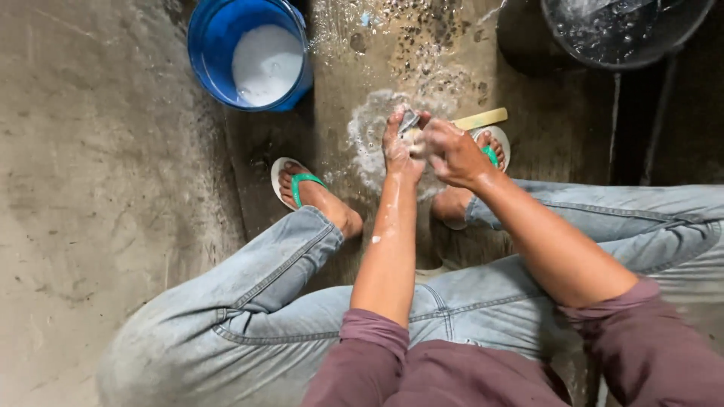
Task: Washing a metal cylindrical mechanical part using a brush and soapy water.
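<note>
My left hand (398,148) and my right hand (452,151) meet low over the wet concrete floor, both covered in suds. The left hand's fingers are closed on a small grey metallic object (409,120) that sticks out at the top. The right hand presses a pale soapy lump (415,143) against it. What the lump is cannot be told. Foam runs down my left forearm. Below the hands a patch of white foam (369,139) spreads on the floor.
A blue bucket (207,53) with white soapy water stands at the upper left. A black basin (664,34) sits at the upper right. A pale yellow flat stick (480,119) lies by my right foot. My feet wear green-strapped flip-flops (302,183).
</note>
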